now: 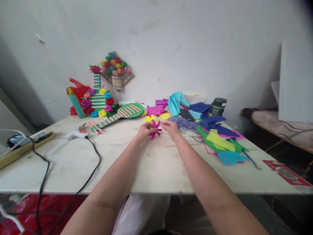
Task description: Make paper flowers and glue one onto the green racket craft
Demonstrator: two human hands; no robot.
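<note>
A magenta paper flower with narrow folded petals is held up over the middle of the table. My left hand pinches it from its left side. At its right edge, my right hand has thumb and finger closed at a petal tip; whether it grips the petal is hard to make out. Just behind the flower lies a yellow paper flower. A heap of purple yarn sits beyond my right hand, and a thin stick lies on the table below it.
Coloured paper sheets and a dark green jar are at the right. A white glue gun trails a black cord at the left. Behind it stand a green guitar-shaped craft and a teal bottle. A power strip lies far left.
</note>
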